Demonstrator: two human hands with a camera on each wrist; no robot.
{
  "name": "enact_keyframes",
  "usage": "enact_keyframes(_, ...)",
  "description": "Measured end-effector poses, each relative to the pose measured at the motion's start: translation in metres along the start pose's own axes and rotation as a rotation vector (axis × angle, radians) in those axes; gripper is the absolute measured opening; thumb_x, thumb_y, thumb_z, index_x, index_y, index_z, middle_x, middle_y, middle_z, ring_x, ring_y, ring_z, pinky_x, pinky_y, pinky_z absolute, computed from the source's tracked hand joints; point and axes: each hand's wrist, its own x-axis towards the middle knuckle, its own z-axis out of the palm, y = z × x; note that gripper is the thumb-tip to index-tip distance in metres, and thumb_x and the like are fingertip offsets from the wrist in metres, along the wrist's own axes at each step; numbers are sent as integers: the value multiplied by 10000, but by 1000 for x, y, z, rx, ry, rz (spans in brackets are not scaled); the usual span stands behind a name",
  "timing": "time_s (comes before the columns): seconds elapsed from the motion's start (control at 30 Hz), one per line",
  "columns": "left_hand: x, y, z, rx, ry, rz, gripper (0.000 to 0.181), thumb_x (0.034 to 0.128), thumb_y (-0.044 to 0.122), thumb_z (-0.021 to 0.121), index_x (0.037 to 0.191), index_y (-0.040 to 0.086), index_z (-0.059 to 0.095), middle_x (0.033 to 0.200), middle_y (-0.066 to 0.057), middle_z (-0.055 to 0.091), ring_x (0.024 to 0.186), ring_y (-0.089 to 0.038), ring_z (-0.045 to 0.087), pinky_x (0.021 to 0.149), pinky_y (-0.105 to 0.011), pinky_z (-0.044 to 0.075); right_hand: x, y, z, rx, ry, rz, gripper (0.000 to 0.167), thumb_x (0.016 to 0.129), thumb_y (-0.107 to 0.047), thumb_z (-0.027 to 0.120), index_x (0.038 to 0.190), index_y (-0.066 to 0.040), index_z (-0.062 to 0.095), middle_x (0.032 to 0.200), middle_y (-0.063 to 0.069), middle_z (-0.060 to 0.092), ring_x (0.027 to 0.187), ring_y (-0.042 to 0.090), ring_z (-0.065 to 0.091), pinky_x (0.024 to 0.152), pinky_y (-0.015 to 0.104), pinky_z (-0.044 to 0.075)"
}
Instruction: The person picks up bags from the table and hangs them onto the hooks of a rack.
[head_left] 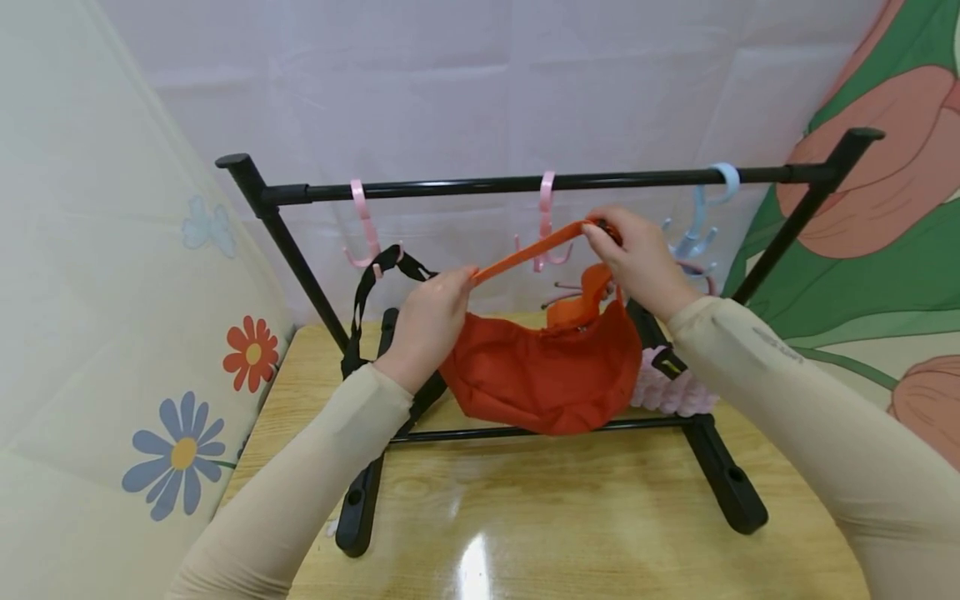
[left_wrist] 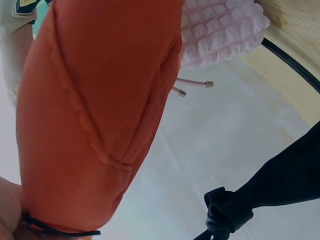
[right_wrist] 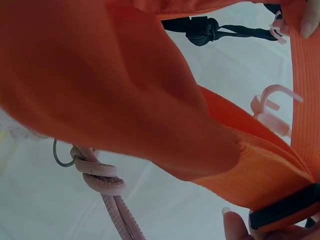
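Observation:
An orange-red shoulder bag [head_left: 547,379] hangs in the air in front of a black rack, below both hands. My left hand [head_left: 429,327] pinches its orange strap [head_left: 528,252] near the bag's left end. At the upper right, my right hand [head_left: 636,257] grips the same strap by a black buckle [right_wrist: 285,207]. Between the hands the strap runs taut, slanting up to the right. A loose orange strap loop [head_left: 573,310] stands above the bag's right part. In the left wrist view the bag's side covers most of the left hand.
The rack's bar [head_left: 465,188] carries a left pink hook [head_left: 363,218], a middle pink hook [head_left: 546,208] and a blue hook [head_left: 697,221]. A black strap [head_left: 363,300] hangs at the left hook. Behind the bag is a pink puffy bag [head_left: 675,387]. The rack stands on a wooden table [head_left: 570,508].

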Motion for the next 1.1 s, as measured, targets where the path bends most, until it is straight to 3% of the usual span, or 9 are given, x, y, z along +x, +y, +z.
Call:
enact_keyframes(0.37,-2,-1,6,-36,-31,-19,274,1004,71,527,1248,-19,614,1113,-160,682,961,-278,667,830,-375,541,4,4,3,-1,-63,53,394,1037,-321,454,1238,-2,568,893,169,558,719,295,492,639,395,411)
enact_keyframes(0.63,-2,-2,8,-50,-36,-19,246,1005,82,528,1200,-28,631,1020,-157,693,856,-263,667,753,-367,552,3,11,6,-15,-89,67,400,1041,-337,437,1220,-7,575,872,162,543,693,285,469,645,404,393)
enact_keyframes(0.83,-1,-1,9,-75,-80,-72,256,1010,99,524,1205,-20,638,1007,-145,698,802,-236,639,717,-348,543,2,15,8,-10,-113,79,421,1043,-362,421,1226,-12,567,915,171,554,707,290,474,656,410,396)
enact_keyframes(1.1,-3,-5,13,-127,-100,-140,276,1019,113,509,1237,7,641,1048,-145,696,830,-246,633,726,-363,524,3,15,10,15,-210,104,445,1047,-354,408,1255,16,542,1048,211,572,836,332,590,750,474,482)
